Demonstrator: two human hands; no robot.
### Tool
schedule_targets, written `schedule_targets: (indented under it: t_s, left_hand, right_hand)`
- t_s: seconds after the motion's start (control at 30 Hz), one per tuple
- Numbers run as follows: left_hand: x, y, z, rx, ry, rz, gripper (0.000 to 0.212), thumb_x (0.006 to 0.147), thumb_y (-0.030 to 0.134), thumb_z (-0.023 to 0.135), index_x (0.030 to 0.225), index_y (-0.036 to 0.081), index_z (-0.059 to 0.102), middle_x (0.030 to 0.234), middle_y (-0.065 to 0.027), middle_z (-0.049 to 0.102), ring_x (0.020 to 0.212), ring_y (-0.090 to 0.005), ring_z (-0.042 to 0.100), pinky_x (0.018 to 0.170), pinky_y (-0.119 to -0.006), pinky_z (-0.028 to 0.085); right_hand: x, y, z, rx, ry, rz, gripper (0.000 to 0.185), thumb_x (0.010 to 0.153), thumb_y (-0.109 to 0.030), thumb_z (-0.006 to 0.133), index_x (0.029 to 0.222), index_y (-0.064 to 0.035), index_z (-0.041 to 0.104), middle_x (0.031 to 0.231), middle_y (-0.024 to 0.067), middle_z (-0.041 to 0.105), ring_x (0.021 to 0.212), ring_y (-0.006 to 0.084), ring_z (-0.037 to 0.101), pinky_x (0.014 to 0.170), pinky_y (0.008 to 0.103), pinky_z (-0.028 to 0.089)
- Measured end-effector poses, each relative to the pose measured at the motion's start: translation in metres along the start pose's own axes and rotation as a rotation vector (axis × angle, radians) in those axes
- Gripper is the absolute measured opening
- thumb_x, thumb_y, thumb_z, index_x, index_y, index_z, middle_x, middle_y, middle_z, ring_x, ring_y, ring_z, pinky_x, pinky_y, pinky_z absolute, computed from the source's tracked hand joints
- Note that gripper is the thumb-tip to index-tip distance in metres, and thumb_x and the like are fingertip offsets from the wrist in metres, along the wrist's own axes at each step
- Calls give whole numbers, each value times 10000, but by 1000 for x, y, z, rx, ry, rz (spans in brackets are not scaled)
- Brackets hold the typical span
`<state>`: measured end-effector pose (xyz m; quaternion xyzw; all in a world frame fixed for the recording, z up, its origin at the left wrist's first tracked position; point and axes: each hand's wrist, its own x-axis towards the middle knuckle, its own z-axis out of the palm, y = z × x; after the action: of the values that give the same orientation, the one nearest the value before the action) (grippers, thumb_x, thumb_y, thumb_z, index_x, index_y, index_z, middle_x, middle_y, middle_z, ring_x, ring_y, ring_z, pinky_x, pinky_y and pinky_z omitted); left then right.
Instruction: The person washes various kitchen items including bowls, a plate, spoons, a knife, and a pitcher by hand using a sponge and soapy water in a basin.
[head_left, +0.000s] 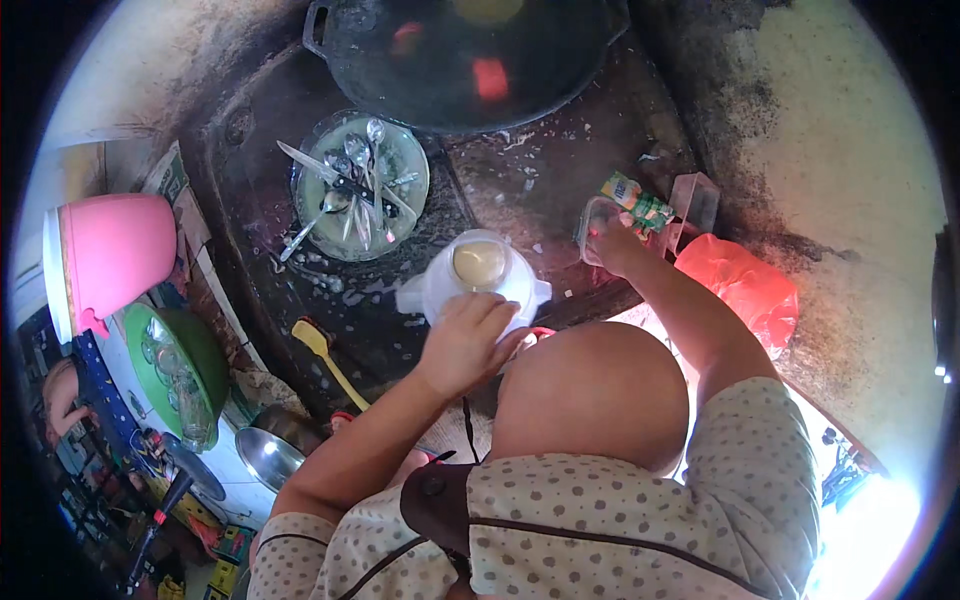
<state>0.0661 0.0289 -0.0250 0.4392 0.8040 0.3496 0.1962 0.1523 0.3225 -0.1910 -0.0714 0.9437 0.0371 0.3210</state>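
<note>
My left hand (469, 341) grips the near rim of a white plastic pitcher-like container (442, 289), fingers over its edge. A round opening or cup at its top shows a pale inside. My right hand (613, 244) reaches into a small clear plastic tub (588, 232) at the right; its fingertips are partly hidden, so I cannot tell what they hold. Beside that hand lies a green pouch (637, 201) bearing writing. Behind it stands another clear plastic container (694, 196).
A glass plate (322, 225) carries spoons and a black-handled knife (311, 163). A large dark wok (420, 90) stands at the back. Nearby are a yellow-handled brush (330, 360), red plastic bag (739, 289), pink bucket (116, 255), green basin of glassware (206, 360) and steel bowl (266, 450).
</note>
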Motion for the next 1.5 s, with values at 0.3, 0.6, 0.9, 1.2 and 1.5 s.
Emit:
schedule_targets:
  t_s: [0.3,0.6,0.9,1.2,1.5]
  left_hand:
    - [-7,-69,-20,-669,518,-1193,503,814,452,536,1134,66,506,1080,-131,561,1063,-327,504,878,-458,397]
    - [-6,-72,6,-1493,-97,-1169,371,791,272,553,1037,-6,558,988,-119,613,894,-228,614,751,-334,515]
    - [7,-64,-16,-1520,-108,-1038,309,764,111,583,1058,17,570,965,-82,618,908,-177,596,795,-304,482]
    - [8,-36,-45,-1262,355,-867,545,720,19,534,1234,40,356,956,-131,562,706,-212,601,586,-309,497]
    - [-11,-38,-27,-948,790,-639,284,733,-46,458,982,69,386,919,-78,521,576,-113,481,488,-225,392]
  right_hand:
    - [-6,15,8,-85,287,-218,170,726,-201,553,873,-138,611,980,43,529,896,225,521,745,386,446]
    - [-9,3,45,264,504,108,165,728,-186,555,861,-134,639,958,52,566,891,271,535,769,396,442]
    - [-5,39,-1,364,42,102,158,744,-131,520,873,-90,602,868,100,598,821,264,562,728,361,454]
    - [-62,69,3,2366,295,382,129,768,-70,479,860,-12,550,825,45,550,769,167,539,731,298,451]
    - [-68,39,-85,2407,234,173,366,831,-175,480,1159,-14,484,1095,110,544,1009,238,536,940,364,403]
